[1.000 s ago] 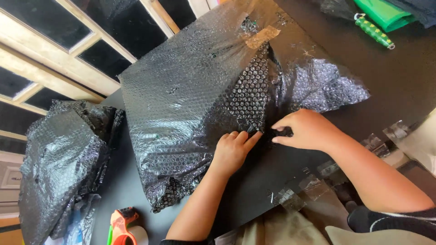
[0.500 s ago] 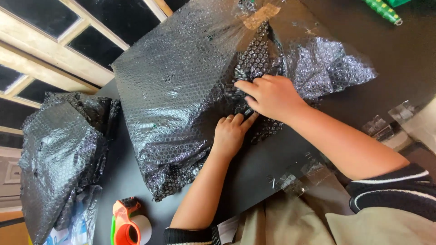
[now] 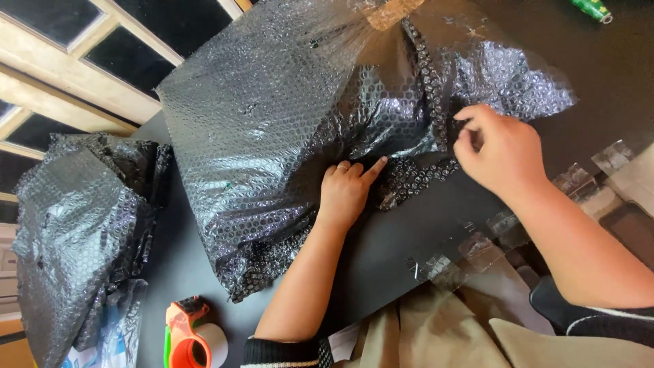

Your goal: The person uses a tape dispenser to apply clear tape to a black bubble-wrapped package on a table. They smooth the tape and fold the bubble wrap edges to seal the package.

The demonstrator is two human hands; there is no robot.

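The left hand lies flat on the bubble-wrapped parcel, fingers extended, index pointing right along a folded flap; it presses, gripping nothing. The parcel sits on the dark table, its long axis running from lower left to upper right. The right hand hovers just right of the fold, fingertips curled at the wrap's edge; a pinch there cannot be confirmed. It is the nearer hand to the loose flap.

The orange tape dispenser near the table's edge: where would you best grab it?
Grip the orange tape dispenser by its upright orange handle, coming from the near table edge. The handle rises clear above the pale tape roll, and nothing crowds that side. Both hands are busy at the black bubble-wrapped bundle.
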